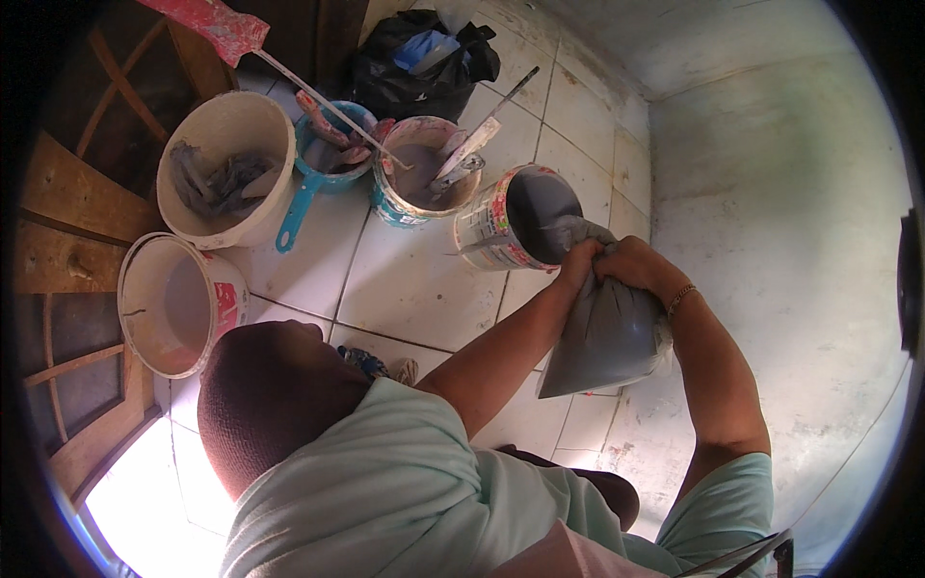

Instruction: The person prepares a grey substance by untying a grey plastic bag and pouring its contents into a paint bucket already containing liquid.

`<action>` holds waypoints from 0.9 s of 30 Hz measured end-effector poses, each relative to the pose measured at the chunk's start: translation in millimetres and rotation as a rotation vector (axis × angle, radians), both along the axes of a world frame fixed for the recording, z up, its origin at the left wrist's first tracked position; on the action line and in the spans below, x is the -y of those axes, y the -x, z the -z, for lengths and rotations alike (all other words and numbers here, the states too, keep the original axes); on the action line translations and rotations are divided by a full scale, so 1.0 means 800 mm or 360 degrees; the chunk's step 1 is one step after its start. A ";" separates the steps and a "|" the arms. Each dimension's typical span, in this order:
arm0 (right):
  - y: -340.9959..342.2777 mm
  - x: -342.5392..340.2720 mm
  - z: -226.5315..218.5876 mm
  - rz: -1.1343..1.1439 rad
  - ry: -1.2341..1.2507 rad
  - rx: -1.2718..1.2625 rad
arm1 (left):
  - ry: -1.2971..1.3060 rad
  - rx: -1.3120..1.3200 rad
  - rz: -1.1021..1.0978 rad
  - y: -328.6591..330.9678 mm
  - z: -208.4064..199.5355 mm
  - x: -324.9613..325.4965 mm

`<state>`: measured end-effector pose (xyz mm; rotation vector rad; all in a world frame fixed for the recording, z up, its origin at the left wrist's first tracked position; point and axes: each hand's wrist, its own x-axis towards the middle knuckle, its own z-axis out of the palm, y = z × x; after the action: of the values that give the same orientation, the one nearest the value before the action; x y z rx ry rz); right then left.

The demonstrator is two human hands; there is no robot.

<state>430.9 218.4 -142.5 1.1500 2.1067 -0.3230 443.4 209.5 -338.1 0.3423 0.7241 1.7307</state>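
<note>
Both my hands grip the gathered neck of a clear plastic bag (602,337), full and sagging with something grey. My left hand (581,262) is closed on the neck's left side. Close against it, my right hand (634,264), with a bracelet at the wrist, is closed on the right side. The bag's bunched top end lies at the rim of a printed bucket (482,231) with dark grey contents inside. The hands partly hide where bag and bucket meet. Whether anything flows between them I cannot tell.
A stained bucket (390,204) holds grey mix and tools; a metal rod with a red-splashed end (217,27) reaches over it. Left are a blue dipper (294,217), two pale buckets (275,207) (231,279). Behind sits a black bag (385,82). A wall (771,193) bounds the right.
</note>
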 end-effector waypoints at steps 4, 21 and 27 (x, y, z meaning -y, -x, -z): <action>-0.013 -0.012 0.010 -0.0165 0.0131 -0.0074 | -0.0314 0.0145 -0.0273 0.002 -0.017 0.002; -0.028 -0.006 0.014 0.0244 -0.0115 0.0040 | 0.0069 -0.0212 0.0244 -0.016 0.000 -0.011; -0.023 -0.001 0.012 0.0295 -0.0149 0.0014 | -0.0030 -0.0483 0.0127 -0.010 0.003 -0.004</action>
<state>449.6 219.2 -152.2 1.4033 2.0300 -0.3062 451.5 212.5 -340.3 0.6481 0.8994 1.6281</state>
